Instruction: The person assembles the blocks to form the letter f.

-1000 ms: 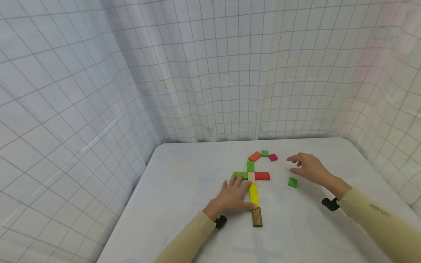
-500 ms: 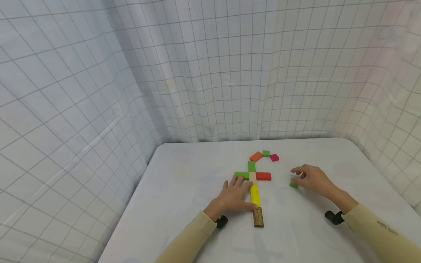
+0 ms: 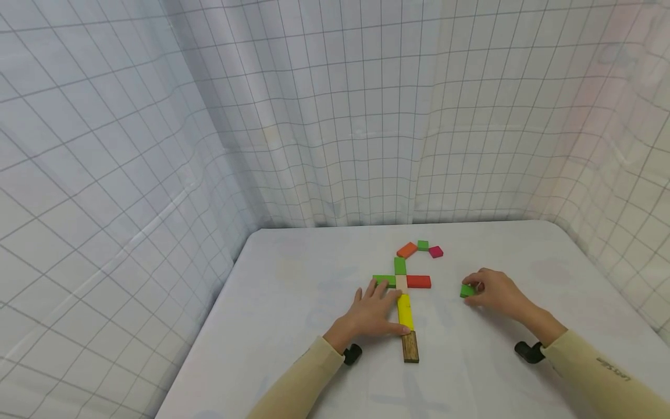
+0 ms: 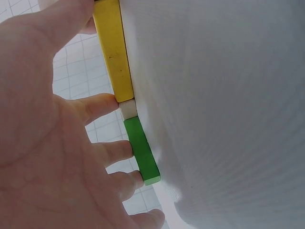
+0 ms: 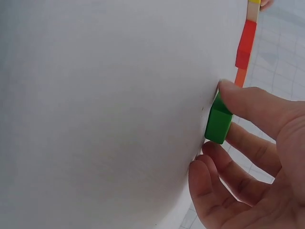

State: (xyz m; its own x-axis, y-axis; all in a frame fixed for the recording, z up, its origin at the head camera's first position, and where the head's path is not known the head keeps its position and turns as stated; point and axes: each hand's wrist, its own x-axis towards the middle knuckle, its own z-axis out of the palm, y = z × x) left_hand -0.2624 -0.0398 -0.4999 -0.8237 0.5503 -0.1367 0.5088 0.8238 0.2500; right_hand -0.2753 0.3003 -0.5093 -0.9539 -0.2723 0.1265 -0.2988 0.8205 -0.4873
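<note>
My right hand [image 3: 497,294] pinches a small green block [image 5: 219,121] between thumb and fingers, low at the tabletop. Spread over the laid-out blocks, my left hand [image 3: 369,314] rests with its fingers extended. Its fingertips touch a long green block [image 4: 142,151] and the yellow block [image 4: 114,52], and its thumb lies where the yellow block meets a brown wooden block [image 3: 410,347]. A pale block [image 3: 401,284] sits at the crossing, with a red block [image 3: 419,282] to its right and a green block [image 3: 400,266] above it.
Beyond the crossing, an orange block [image 3: 407,250], a small green block [image 3: 423,245] and a magenta block [image 3: 436,252] form a curve. All lie on a white-covered table [image 3: 282,273]. Gridded white curtains [image 3: 335,116] enclose its back and sides.
My right hand has come down toward the front onto the loose green block and now pinches it. The left hand and the laid-out blocks have stayed in place.
</note>
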